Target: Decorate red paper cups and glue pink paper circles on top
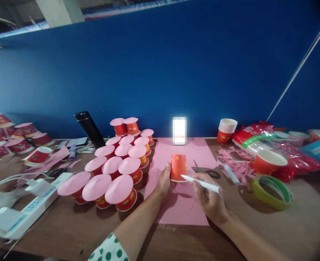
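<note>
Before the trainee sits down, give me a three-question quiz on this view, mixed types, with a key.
1. Open: What do the left hand and the right hand each hold?
2. True or false: The tape roll lies to the right of the pink paper.
3. Fill in: The grouped cups just left of that paper are topped with pink ____.

Key:
1. Left, a single red cup; right, a white pen.
2. True.
3. Discs.
</note>
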